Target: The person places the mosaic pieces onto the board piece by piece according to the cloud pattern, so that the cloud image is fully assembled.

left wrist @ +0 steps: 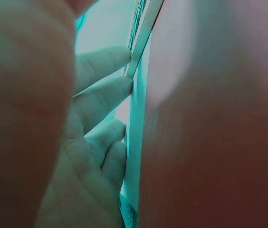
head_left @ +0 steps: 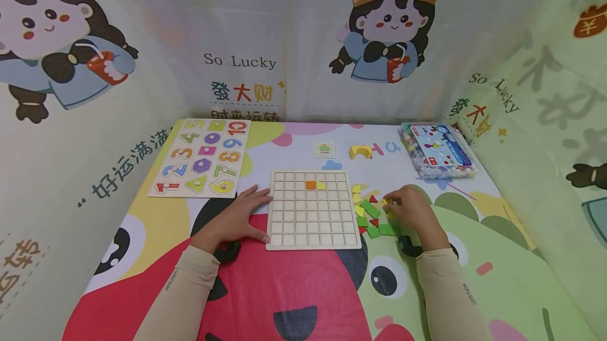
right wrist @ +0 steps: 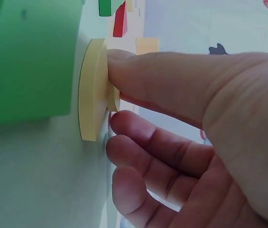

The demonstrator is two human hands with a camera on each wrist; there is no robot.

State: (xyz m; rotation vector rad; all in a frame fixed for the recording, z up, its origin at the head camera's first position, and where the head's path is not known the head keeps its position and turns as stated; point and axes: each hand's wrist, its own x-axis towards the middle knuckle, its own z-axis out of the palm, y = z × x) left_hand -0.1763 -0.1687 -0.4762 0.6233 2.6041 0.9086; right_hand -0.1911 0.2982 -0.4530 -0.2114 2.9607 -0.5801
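A square wooden grid board lies flat on the table, with an orange square and a yellow piece in its second row. My left hand is spread along the board's left side. In the left wrist view its straight fingertips touch the board's edge. To the right of the board, my right hand pinches a small yellow block between thumb and forefinger, partly hidden by the thumb. Close by stands a larger curved yellow block, in front of a green block.
Green blocks, red triangles and yellow pieces lie right of the board. Behind are a small pattern card, a yellow arch block and a clear plastic box. A number puzzle lies back left.
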